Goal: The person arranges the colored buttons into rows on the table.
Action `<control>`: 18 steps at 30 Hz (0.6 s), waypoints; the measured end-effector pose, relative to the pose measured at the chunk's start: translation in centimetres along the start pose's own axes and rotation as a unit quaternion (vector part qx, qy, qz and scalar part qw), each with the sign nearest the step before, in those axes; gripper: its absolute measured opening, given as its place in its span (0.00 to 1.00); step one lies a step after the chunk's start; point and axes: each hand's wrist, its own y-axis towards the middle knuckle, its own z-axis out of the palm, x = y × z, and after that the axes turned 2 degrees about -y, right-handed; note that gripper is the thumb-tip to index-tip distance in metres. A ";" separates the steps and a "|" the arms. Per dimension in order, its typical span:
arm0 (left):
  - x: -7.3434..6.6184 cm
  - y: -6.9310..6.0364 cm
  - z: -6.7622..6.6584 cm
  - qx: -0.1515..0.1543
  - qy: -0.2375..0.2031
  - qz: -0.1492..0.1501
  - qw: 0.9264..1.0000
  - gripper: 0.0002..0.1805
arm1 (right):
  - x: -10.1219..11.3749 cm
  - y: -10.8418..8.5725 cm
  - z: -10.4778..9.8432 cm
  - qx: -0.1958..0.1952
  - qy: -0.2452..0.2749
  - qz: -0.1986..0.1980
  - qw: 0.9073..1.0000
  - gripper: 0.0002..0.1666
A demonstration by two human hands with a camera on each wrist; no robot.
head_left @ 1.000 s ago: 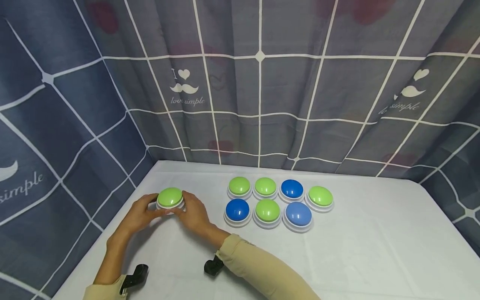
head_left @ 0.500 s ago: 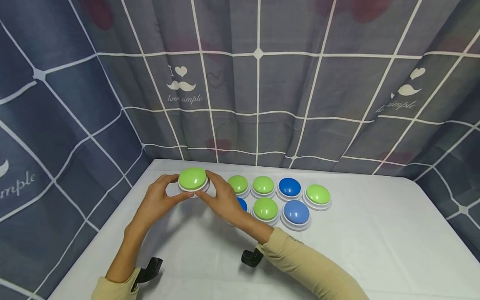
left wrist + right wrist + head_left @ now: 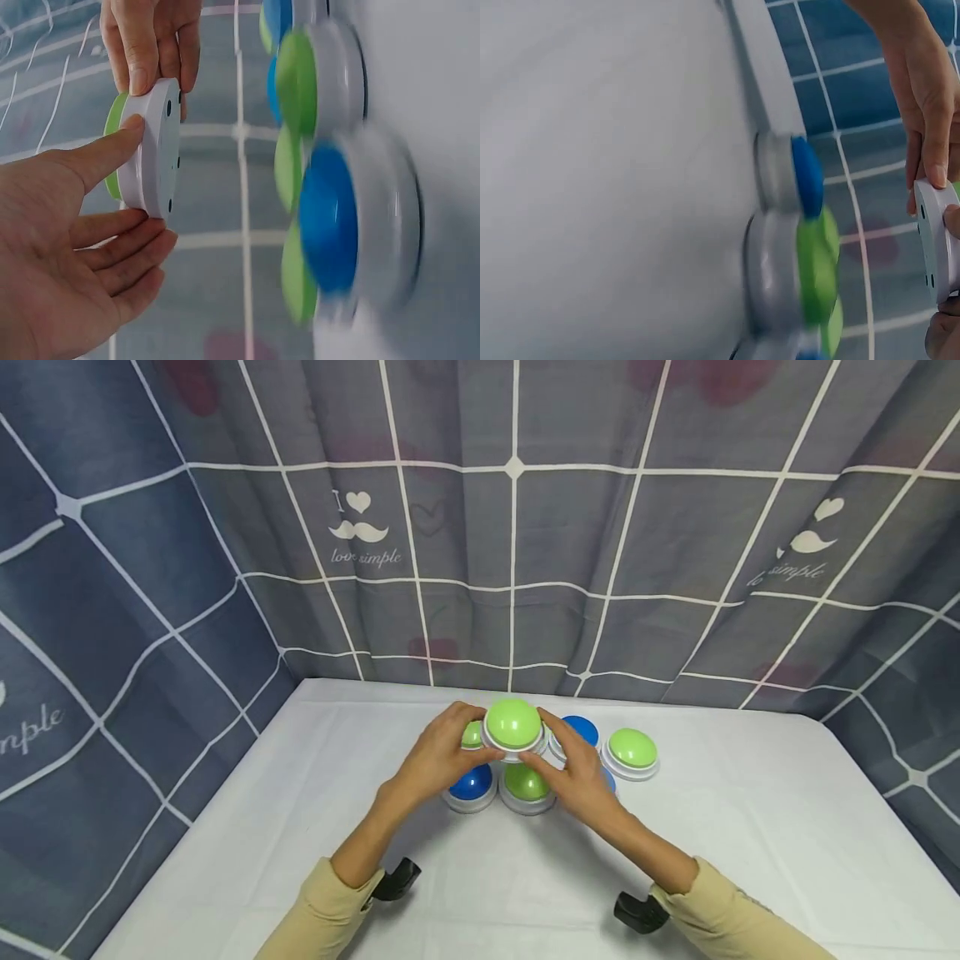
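Between my two hands I hold a green push button (image 3: 513,724) with a white round base, lifted above the other buttons. My left hand (image 3: 438,756) grips its left side with thumb and fingers, and my right hand (image 3: 573,768) grips its right side. In the left wrist view the raised button (image 3: 146,150) shows its white underside, apart from the table. Beneath and around the hands stand a blue button (image 3: 471,783), a green button (image 3: 527,783) and another blue button (image 3: 582,727). The hands partly hide several of these.
A green button (image 3: 633,749) stands at the right end of the back row. The white-covered table (image 3: 750,818) carries all the buttons. Behind it hangs a grey checked curtain (image 3: 562,543), which also closes in the left and right sides.
Both hands have lifted the green button from the table's left side and carried it right, over the group of buttons. The buttons on the table appear to stay in place.
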 end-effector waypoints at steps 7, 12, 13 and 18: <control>-2.6 2.1 4.6 0.034 0.026 0.049 0.998 0.32 | -2.4 -3.4 -4.4 -0.016 -0.038 0.033 0.999 0.38; -4.5 3.3 7.4 0.072 0.067 0.043 0.994 0.35 | -3.4 -5.4 -6.9 -0.027 -0.080 0.037 0.996 0.38; -4.8 3.5 7.9 0.080 0.075 0.043 0.993 0.35 | -3.6 -5.8 -7.3 -0.028 -0.087 0.039 0.995 0.38; -6.0 4.1 10.4 0.106 0.116 0.069 0.985 0.34 | -4.4 -7.5 -9.1 -0.021 -0.114 0.062 0.991 0.38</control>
